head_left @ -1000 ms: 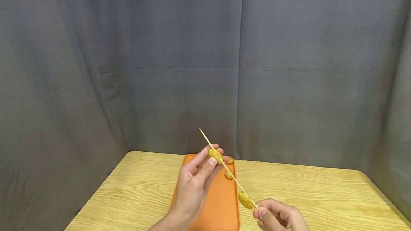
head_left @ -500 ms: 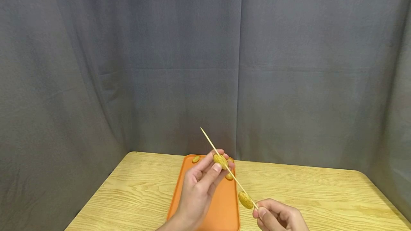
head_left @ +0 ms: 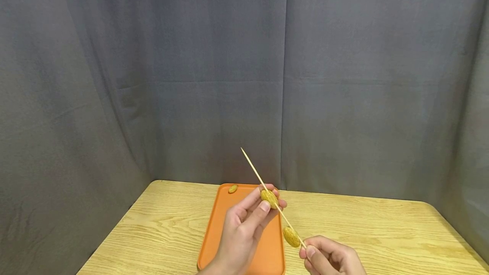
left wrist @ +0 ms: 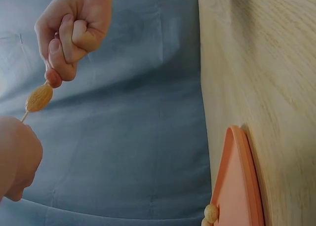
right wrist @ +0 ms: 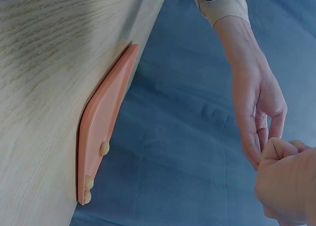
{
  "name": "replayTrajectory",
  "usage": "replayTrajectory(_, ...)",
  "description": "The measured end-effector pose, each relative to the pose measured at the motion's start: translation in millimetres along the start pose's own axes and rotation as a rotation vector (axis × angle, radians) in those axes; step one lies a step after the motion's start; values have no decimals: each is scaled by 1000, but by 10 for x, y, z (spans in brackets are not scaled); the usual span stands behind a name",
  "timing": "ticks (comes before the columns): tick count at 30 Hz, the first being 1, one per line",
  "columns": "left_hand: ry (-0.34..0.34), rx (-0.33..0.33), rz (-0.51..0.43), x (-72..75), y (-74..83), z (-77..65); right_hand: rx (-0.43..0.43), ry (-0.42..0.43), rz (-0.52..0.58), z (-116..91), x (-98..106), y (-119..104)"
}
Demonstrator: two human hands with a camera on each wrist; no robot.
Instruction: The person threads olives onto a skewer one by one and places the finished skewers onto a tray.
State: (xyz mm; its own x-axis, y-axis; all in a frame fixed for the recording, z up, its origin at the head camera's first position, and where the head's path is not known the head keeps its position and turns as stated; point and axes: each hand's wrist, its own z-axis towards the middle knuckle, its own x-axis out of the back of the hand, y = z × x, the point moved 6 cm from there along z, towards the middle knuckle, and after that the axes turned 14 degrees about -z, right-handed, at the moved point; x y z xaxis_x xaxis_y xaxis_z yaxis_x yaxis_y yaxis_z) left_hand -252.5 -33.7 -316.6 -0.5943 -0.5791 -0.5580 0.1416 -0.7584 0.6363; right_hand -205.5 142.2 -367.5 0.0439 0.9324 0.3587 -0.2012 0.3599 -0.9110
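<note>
In the head view a pale wooden skewer slants across, its sharp tip up and left. My left hand pinches a yellow-brown oval piece between thumb and fingers, with the skewer running through it. A second such oval piece, the lower piece, sits on the skewer close to my right hand. That hand grips the blunt end between thumb and curled fingers. The left wrist view shows the lower piece between the two hands. In the right wrist view, my hands hide the skewer.
Under the hands lies an orange tray on a wood-grain table. A loose oval piece rests in its far left corner. More pieces show along the tray in the right wrist view. A grey curtain surrounds the table.
My left hand has slid the pinched oval piece down the skewer toward my right hand, leaving more of the tip bare. The right hand stays nearly still.
</note>
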Motion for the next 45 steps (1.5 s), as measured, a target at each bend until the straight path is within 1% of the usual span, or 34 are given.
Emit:
replayTrajectory(4, -5, 16, -1, -12, -36, -17, 65, 6, -1, 2, -4, -32)
replayTrajectory(8, -10, 14, -16, -22, -72, -36, 116, 8, 7, 9, -8, -47)
replayTrajectory(13, -23, 8, -32, -28, -120, -59, 119, 3, 18, 19, -9, -38)
replayTrajectory(18, 2, 43, -38, -7, -193, -93, 86, -30, 10, 39, -7, -6)
replayTrajectory(22, 34, 85, -59, 10, -262, -116, 60, -78, 12, 62, -5, 24)
replayTrajectory(27, 56, 111, -87, 10, -316, -127, 40, -129, 22, 78, -1, 44)
replayTrajectory(31, 81, 128, -96, 12, -329, -127, 21, -131, 29, 85, 6, 48)
replayTrajectory(37, 92, 145, -103, 30, -333, -116, -14, -115, 54, 89, 2, 52)
replayTrajectory(40, 91, 155, -87, 54, -338, -97, -31, -119, 61, 97, 7, 60)
replayTrajectory(42, 72, 163, -52, 68, -343, -76, -34, -119, 66, 105, 19, 62)
replayTrajectory(45, 23, 162, 52, 91, -344, -29, -28, -108, 81, 111, 53, 60)
